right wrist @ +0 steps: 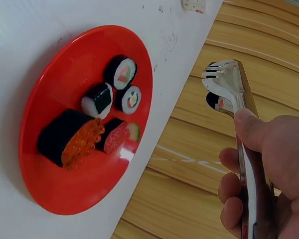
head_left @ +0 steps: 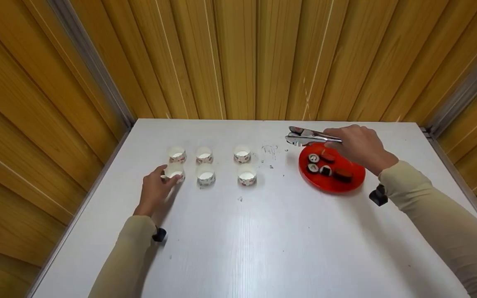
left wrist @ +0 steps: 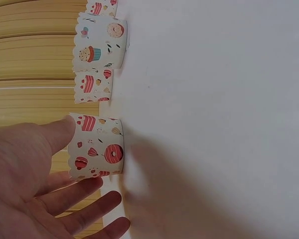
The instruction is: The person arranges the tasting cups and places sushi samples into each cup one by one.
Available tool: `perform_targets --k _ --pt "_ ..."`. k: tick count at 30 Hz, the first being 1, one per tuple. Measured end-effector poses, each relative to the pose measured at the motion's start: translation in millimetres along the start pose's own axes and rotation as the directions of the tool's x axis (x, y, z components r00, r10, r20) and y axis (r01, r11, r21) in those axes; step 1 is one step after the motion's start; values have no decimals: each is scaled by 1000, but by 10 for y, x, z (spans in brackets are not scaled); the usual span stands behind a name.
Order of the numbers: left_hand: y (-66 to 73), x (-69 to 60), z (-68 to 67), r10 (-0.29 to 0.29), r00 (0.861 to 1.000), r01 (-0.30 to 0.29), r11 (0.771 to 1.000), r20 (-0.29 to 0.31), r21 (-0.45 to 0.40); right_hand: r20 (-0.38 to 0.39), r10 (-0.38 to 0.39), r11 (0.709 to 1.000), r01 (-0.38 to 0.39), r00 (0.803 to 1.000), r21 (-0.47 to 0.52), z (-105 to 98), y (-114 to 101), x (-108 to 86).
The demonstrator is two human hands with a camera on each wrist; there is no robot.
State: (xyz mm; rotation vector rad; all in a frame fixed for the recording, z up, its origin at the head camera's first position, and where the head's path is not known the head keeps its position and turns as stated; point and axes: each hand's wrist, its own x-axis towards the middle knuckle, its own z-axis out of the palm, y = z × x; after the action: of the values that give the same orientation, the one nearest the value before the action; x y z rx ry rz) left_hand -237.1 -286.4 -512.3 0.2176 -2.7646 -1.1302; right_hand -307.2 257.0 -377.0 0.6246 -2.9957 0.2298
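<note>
While the fingers of the left hand (head_left: 155, 190) pinch a paper cup (left wrist: 94, 147) left of centre in the head view, and those of the right hand (head_left: 356, 145) grip tongs (head_left: 318, 139) holding a sushi roll (right wrist: 214, 101) right of centre, a slackened squeeze could drop the roll.

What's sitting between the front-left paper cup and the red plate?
The middle front cup, then the right front cup, then dark-specked white tabletop; the head view shows this.

Six paper cups (head_left: 205, 175) are standing, five sushi pieces (right wrist: 122, 72) are lying on one red plate (right wrist: 79, 194), and one pair of tongs (right wrist: 250, 184) is holding one more piece (right wrist: 216, 101) (the sixth)
</note>
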Motion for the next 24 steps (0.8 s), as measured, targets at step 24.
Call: perform_targets --k 24 --pt "68 -41 11 -38 999 37 999 -8 -10 -4 -208 975 207 978 77 236 -946 592"
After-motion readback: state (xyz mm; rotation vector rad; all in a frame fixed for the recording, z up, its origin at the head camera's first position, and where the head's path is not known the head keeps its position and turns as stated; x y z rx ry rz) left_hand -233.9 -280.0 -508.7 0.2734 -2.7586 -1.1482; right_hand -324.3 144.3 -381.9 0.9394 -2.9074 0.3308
